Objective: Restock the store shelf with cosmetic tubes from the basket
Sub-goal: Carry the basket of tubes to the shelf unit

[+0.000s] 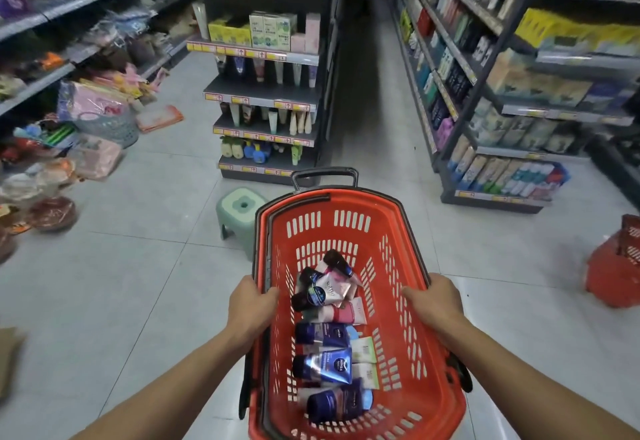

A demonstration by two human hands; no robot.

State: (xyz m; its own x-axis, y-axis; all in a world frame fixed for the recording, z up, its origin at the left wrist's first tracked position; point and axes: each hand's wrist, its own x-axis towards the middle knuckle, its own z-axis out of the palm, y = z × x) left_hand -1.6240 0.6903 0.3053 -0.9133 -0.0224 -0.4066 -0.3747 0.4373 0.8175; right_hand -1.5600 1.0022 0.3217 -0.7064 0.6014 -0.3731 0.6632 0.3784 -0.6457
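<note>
A red plastic basket (398, 232) hangs in front of me above the tiled floor. My left hand (251, 311) grips its left rim and my right hand (434, 303) grips its right rim. Inside lie several cosmetic tubes (327, 346), blue, pink, white and dark ones, piled along the left half of the bottom. Straight ahead stands the end shelf unit (263, 93); tubes stand upright on its middle shelves, boxes sit higher up and bottles on the lowest shelf.
A pale green plastic stool (239, 209) stands on the floor just beyond the basket, before the shelf unit. Goods and a grey basket (107, 124) crowd the floor at left. A second red basket (616, 266) sits at right. An aisle (374, 100) runs ahead between shelves.
</note>
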